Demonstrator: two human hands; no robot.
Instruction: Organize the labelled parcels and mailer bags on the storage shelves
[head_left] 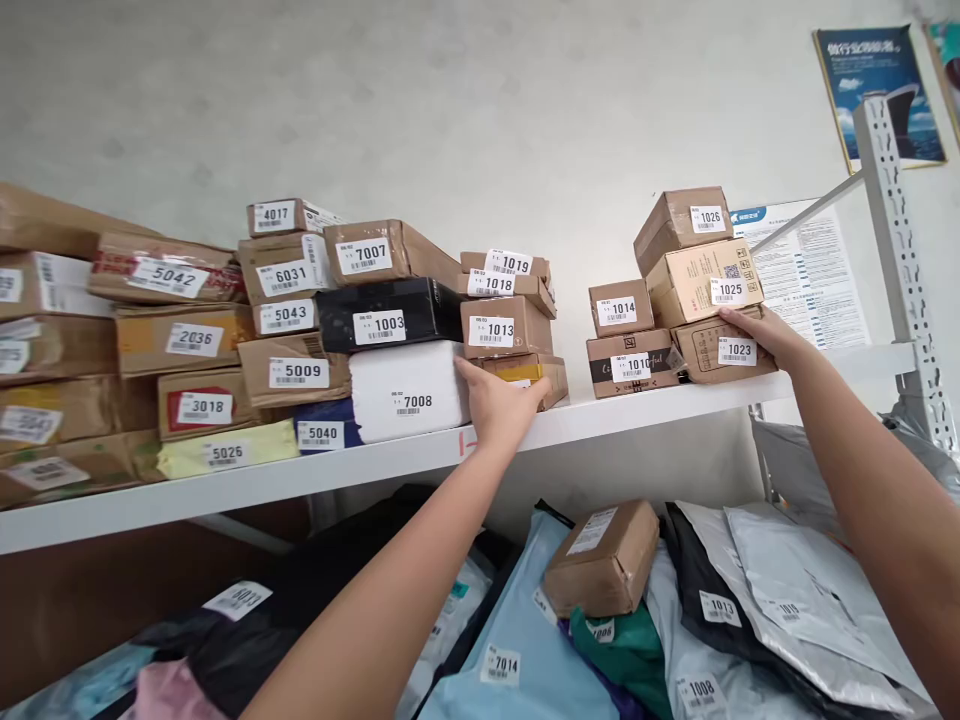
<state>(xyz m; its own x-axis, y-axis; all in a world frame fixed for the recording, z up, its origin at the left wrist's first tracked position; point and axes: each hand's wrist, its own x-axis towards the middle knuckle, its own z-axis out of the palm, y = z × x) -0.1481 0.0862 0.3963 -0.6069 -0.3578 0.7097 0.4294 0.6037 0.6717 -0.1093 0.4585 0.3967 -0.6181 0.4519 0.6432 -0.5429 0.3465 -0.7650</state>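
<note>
My left hand (504, 405) is at the lowest cardboard box (556, 380) of the middle stack, spread across its front. One finger reaches up its left side beside the white package 7008 (409, 390), and the thumb lies toward its right end; part of its yellow strip shows between them. Box 1013 (491, 310) and boxes 1018 and 1019 rest on top. My right hand (761, 335) holds the right end of cardboard box 1023 (701, 352), thumb across its upper front edge, other fingers hidden. Box 1025 (694, 285) and box 1026 (667, 225) sit above it.
The white shelf (555, 425) carries labelled boxes stacked to the left, including black box 1003 (337, 325). Boxes 1014 (637, 295) and 1010 stand between my hands. Below lie bagged parcels and a brown box (622, 570). A perforated metal post (889, 200) rises at right.
</note>
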